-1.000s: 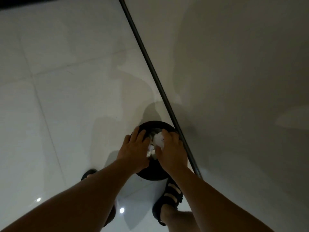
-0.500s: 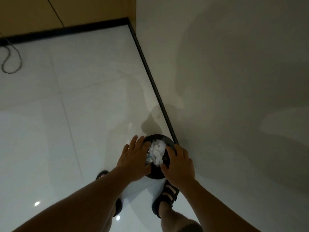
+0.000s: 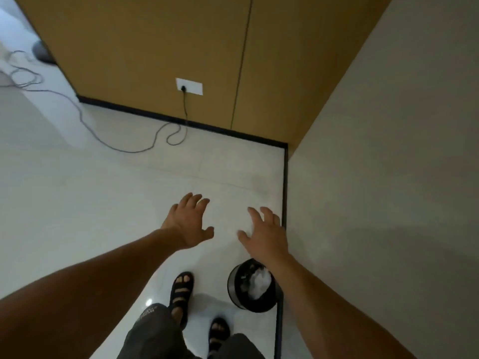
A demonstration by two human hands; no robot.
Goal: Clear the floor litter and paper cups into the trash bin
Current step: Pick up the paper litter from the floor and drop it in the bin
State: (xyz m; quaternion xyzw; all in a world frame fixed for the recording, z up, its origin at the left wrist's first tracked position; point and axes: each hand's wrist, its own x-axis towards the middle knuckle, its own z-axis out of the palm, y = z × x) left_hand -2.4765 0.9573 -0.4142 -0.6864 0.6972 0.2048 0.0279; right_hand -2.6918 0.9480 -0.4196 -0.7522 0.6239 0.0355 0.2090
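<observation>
The floor (image 3: 103, 203) beyond the fingers (image 3: 193, 200) shows no loose litter or cups, so the clearing looks about done. The trash bin (image 3: 233, 286), just below the right hand (image 3: 267, 234), holds crumpled white litter (image 3: 259, 283). That hand and the left hand (image 3: 188, 224) hover with fingers spread, holding nothing.

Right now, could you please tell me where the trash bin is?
In the head view, the trash bin stands low on the right, on the floor beside the dark baseboard, just right of the forward sandal and below the right hand.
</observation>
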